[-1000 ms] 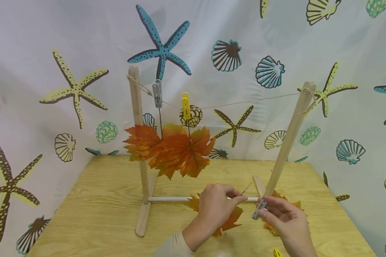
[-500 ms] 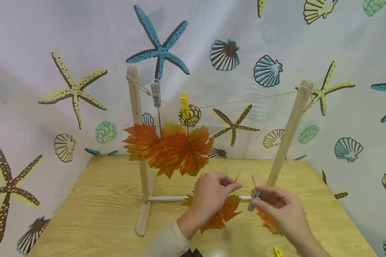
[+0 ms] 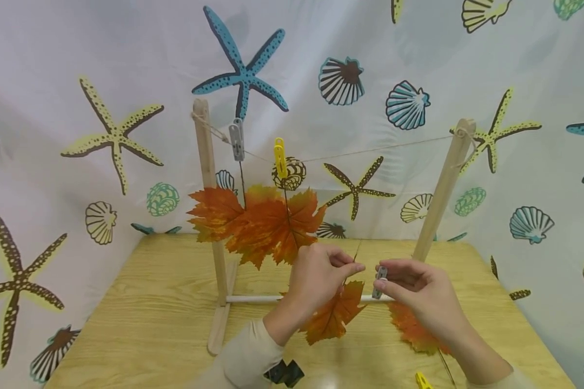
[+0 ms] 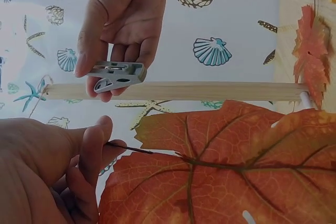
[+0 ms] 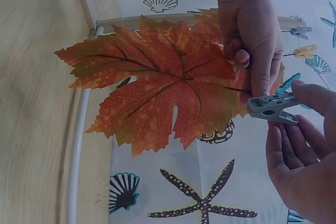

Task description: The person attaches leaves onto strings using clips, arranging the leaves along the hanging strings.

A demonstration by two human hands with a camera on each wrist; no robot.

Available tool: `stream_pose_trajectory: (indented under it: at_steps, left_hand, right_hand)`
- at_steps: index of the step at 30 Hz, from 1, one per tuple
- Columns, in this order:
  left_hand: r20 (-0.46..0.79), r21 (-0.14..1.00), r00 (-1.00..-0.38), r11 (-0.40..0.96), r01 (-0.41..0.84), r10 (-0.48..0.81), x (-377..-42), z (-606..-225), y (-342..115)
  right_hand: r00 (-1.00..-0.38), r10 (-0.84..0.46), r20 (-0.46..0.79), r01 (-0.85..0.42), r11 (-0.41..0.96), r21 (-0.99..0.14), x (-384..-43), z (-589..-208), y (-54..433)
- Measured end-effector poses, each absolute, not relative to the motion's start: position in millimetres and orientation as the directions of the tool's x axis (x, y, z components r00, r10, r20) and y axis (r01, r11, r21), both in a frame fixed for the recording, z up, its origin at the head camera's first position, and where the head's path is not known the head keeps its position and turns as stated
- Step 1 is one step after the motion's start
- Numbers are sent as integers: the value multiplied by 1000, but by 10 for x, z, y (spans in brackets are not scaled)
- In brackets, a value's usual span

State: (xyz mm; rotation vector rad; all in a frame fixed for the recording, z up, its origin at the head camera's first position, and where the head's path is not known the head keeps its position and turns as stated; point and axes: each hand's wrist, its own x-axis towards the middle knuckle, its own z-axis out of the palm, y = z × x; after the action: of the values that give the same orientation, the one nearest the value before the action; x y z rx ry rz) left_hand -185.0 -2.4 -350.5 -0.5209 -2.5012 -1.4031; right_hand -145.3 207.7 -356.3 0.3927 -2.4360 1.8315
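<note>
My left hand (image 3: 318, 278) pinches the thin dark stem of an orange artificial maple leaf (image 3: 334, 316), which hangs below the fingers. To its right, my right hand (image 3: 420, 286) holds a grey clothespin (image 3: 379, 282) between thumb and fingers. In the right wrist view the clothespin (image 5: 273, 107) is close to the left hand's fingertips; the left wrist view shows a gap between clothespin and stem. Higher up, a string (image 3: 384, 147) runs between two wooden posts. A grey clothespin (image 3: 236, 139) and a yellow clothespin (image 3: 280, 158) hold more maple leaves (image 3: 263, 224) on it by their stems.
Another maple leaf (image 3: 413, 329) lies on the table (image 3: 141, 308) under my right forearm. A yellow clothespin (image 3: 422, 380) is at the front edge of view. The left post (image 3: 206, 151) and right post (image 3: 443, 194) are joined low down by a white rod (image 3: 253, 299).
Both hands have risen, the right also moving left, so the clothespin is higher and nearer the stem. The leaf in my left hand has lifted with its stem turned more upright.
</note>
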Motion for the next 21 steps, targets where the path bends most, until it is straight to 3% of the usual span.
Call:
stream_pose_trajectory:
  at_steps: [21]
  left_hand:
    - [429, 715, -889, 540, 443, 161, -1873, -3148, -115]
  right_hand:
    - [-949, -188, 255, -306, 337, -890, -1639, -3317, 1960]
